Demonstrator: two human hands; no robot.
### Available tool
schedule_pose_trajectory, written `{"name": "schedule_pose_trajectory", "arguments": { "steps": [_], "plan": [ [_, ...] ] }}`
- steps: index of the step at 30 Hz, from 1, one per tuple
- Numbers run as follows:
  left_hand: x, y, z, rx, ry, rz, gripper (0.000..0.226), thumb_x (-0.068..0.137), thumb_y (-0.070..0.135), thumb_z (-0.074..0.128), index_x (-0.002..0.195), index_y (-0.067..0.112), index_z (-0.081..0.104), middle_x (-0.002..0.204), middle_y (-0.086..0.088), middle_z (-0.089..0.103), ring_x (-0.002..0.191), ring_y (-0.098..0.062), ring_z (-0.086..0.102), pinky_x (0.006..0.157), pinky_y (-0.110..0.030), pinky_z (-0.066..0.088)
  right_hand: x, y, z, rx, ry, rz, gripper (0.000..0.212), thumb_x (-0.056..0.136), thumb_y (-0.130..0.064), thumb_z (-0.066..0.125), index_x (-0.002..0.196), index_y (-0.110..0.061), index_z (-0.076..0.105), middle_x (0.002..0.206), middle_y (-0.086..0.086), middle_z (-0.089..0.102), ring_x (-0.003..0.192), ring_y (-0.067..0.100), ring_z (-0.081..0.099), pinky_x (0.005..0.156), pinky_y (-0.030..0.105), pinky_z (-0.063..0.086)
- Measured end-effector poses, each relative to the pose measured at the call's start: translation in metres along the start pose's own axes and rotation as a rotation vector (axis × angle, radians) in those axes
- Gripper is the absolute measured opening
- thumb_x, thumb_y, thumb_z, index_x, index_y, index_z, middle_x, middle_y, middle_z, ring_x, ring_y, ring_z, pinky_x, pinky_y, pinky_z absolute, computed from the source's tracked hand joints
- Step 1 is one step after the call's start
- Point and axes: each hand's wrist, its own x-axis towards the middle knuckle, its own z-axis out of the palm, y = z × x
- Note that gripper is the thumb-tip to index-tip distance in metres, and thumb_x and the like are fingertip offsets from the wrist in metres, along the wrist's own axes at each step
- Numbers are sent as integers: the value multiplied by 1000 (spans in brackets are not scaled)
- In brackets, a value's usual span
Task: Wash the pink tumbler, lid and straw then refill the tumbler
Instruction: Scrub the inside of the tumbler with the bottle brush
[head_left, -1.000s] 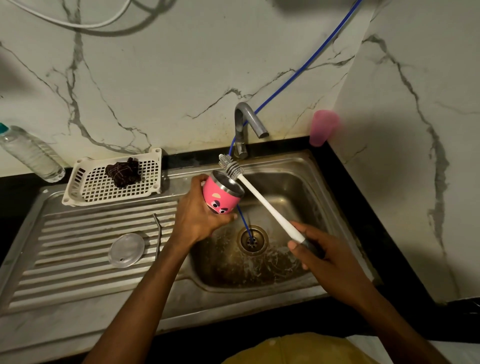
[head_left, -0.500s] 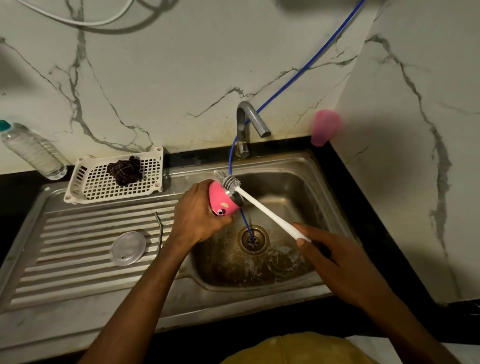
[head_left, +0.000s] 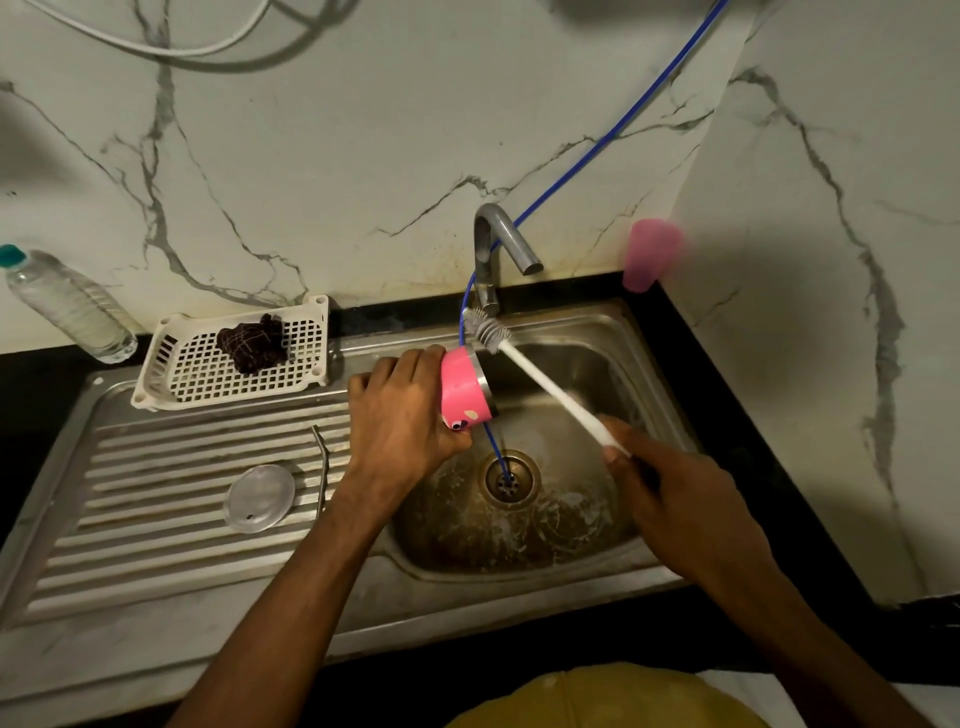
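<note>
Left hand (head_left: 400, 415) wrapped round tumbler (head_left: 465, 387) tipped sideways, mouth toward right hand (head_left: 675, 499), right hand grasping brush (head_left: 545, 387) handle, bristles just above tumbler rim, lid (head_left: 260, 497) and straw (head_left: 323, 467) left of left hand.

We face a corner of white marble tile veined in grey: the back wall (head_left: 363, 156) meets the side wall (head_left: 831, 260), which lies in deeper shadow. The light is dim. A white cable (head_left: 208, 50) loops across the top of the back wall. A black surface (head_left: 727, 395) carries a stainless steel sink (head_left: 519, 587) with a ribbed drainboard (head_left: 156, 499) on its left. A grey tap (head_left: 493, 228) stands behind the basin, and a blue hose (head_left: 496, 451) runs down the wall into the drain (head_left: 509, 478). We see a white plastic basket (head_left: 171, 358) holding a dark scrubber (head_left: 252, 343), a clear water bottle (head_left: 67, 306) beside it, and a blurred pink cup (head_left: 649, 254) in the corner.
</note>
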Motion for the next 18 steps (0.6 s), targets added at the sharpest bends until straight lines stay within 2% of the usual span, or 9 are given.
{"name": "schedule_pose_trajectory", "arguments": {
  "steps": [3,6,8,12,14,18],
  "plan": [
    [3,1,-2,18,6,12,92,48,49,88,129,16,58,117,-7,68,103,-34,63,83,-46,46,-4,-1,-3,118,43,-45,42,94,-57,38,134,-57,50,59,-3,61,58,6,62,51,16,49],
    [4,-4,0,52,12,22,94,45,47,91,127,15,60,116,-9,69,102,-36,64,82,-47,47,-14,0,-3,178,40,-96,29,92,-58,41,116,-73,44,66,-7,65,57,5,63,54,20,51],
    [4,-5,2,67,22,37,95,42,44,94,125,13,61,115,-11,69,101,-38,65,83,-49,48,-19,4,-6,152,30,-100,27,92,-58,42,112,-76,41,70,-13,66,55,4,62,56,18,51],
    [-1,-1,4,77,49,123,96,42,42,94,126,10,61,119,-12,68,104,-37,64,86,-50,47,-17,3,-5,108,15,-82,28,94,-56,42,118,-69,42,73,-21,65,57,3,62,53,15,48],
    [-4,4,6,64,45,164,96,45,43,93,130,12,59,123,-11,67,108,-35,63,89,-49,46,-6,6,-1,85,15,-73,31,97,-51,45,126,-62,46,73,-17,64,58,4,62,51,15,45],
    [-3,5,6,36,51,150,95,46,42,92,130,14,59,123,-9,67,109,-34,62,92,-49,46,9,14,-1,99,21,-43,33,99,-46,50,130,-53,57,61,-4,62,57,6,61,57,25,52]
  ]
}}
